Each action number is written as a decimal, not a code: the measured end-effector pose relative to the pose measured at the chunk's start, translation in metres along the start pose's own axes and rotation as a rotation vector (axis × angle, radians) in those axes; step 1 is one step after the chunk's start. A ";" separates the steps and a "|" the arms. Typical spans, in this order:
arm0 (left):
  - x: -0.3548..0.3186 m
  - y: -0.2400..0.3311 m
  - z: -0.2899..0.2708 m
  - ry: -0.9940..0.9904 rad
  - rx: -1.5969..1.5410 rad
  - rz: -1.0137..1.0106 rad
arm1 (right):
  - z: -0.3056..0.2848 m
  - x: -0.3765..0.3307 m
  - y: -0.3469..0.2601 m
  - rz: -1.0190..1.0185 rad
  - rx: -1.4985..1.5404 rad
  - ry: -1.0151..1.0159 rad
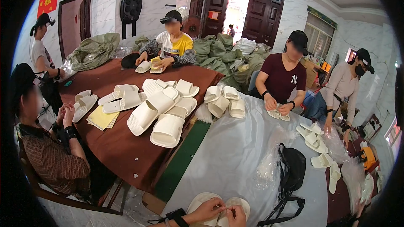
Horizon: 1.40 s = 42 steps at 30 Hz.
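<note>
At the lower edge, my left hand and my right hand meet fingertip to fingertip over a pair of off-white slippers. The fingers of both are pinched together. Whatever lies between them is too small to make out. Behind my left hand shows the toe of one slipper; its mate is partly covered by my right hand. Both slippers lie on a grey sheet. A black band circles my left wrist.
A black bag with loose straps and clear plastic wrap lie to the right. Ahead, white slippers crowd a brown-covered table, with yellow sheets nearby. Several co-workers sit or stand around; green sacks are heaped behind.
</note>
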<state>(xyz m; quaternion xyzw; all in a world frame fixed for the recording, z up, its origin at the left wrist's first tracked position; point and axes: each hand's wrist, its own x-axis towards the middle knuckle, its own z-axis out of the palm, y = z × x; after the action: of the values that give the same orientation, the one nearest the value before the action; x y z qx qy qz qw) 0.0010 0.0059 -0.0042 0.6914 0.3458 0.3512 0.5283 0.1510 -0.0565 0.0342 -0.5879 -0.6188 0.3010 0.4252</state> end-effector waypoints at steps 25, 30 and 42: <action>-0.301 -0.009 -0.126 0.012 -0.493 -1.657 | -0.121 -0.320 0.083 1.631 0.742 -0.358; -0.261 0.040 -0.040 -0.212 -0.599 -1.310 | 0.006 -0.315 0.089 1.416 1.038 -0.057; -0.232 -0.018 -0.061 0.817 -0.007 -1.335 | 0.046 -0.033 0.121 0.736 0.672 -0.558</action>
<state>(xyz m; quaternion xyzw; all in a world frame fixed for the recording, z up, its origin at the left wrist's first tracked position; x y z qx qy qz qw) -0.1725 -0.1580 -0.0380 0.1514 0.8544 0.1869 0.4606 0.1660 -0.0677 -0.0979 -0.4954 -0.3325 0.7534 0.2763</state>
